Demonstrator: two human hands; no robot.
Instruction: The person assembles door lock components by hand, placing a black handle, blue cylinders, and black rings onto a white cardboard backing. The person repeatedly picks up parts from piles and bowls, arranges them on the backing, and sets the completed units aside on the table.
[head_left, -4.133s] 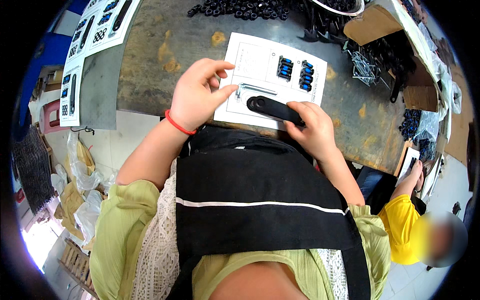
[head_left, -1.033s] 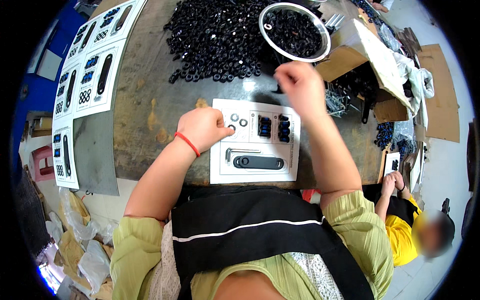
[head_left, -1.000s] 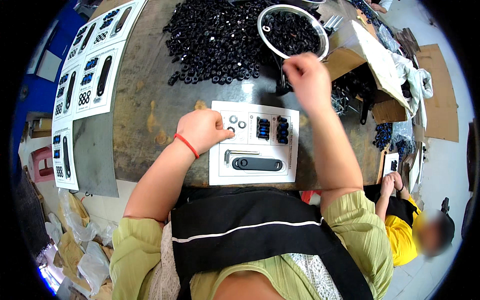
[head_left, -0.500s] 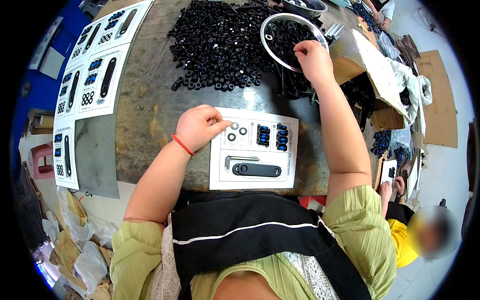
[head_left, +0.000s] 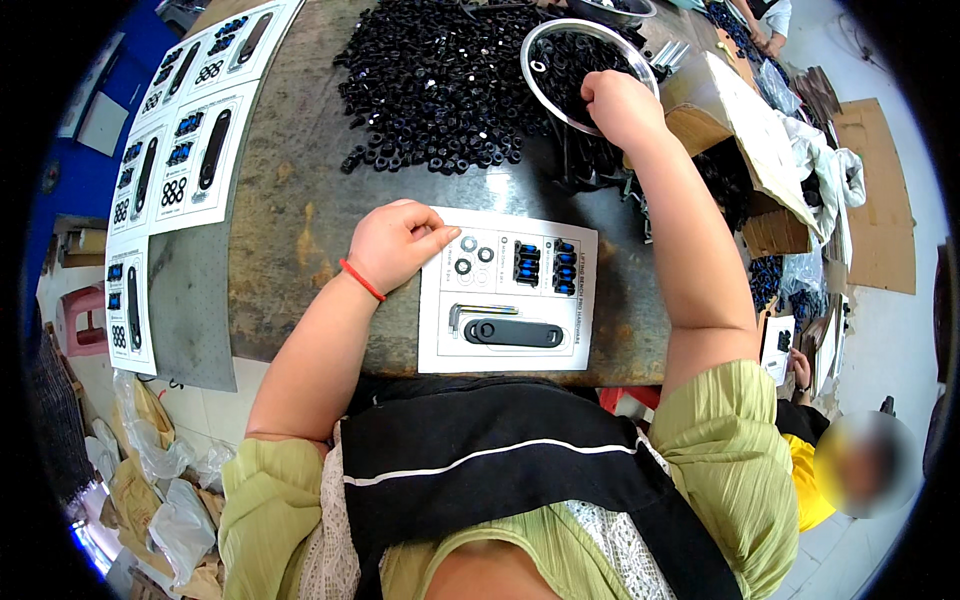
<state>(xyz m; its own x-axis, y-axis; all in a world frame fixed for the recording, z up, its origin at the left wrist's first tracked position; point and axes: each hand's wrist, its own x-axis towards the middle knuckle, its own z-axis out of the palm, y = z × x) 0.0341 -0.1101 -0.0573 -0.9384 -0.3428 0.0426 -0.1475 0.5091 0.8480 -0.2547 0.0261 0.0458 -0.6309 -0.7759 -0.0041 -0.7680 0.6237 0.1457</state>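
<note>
In front of me on the table lies a white printed card (head_left: 505, 360). My left hand (head_left: 392, 243) is closed, its thumb pressing the card's upper left corner. Beside that thumb, a grey washer (head_left: 469, 243) and two black washers (head_left: 485, 254) sit on the card. To their right are two groups of black bolts with blue bands (head_left: 527, 264). Hex keys (head_left: 485, 311) lie above a long black flat part (head_left: 513, 333). My right hand (head_left: 625, 108) reaches into a round metal bowl (head_left: 533, 87) of black washers, its fingers closed and their tips hidden.
A heap of small black nuts (head_left: 430, 90) covers the table's far middle. More filled cards (head_left: 200, 150) line the left side. An open cardboard box (head_left: 715, 95) stands right of the bowl. Other people work at the right, one holding a white card (head_left: 776, 350).
My right fingers have gone slightly left and deeper into the bowl. My left thumb has shifted a little up, while the washers on the card look unmoved.
</note>
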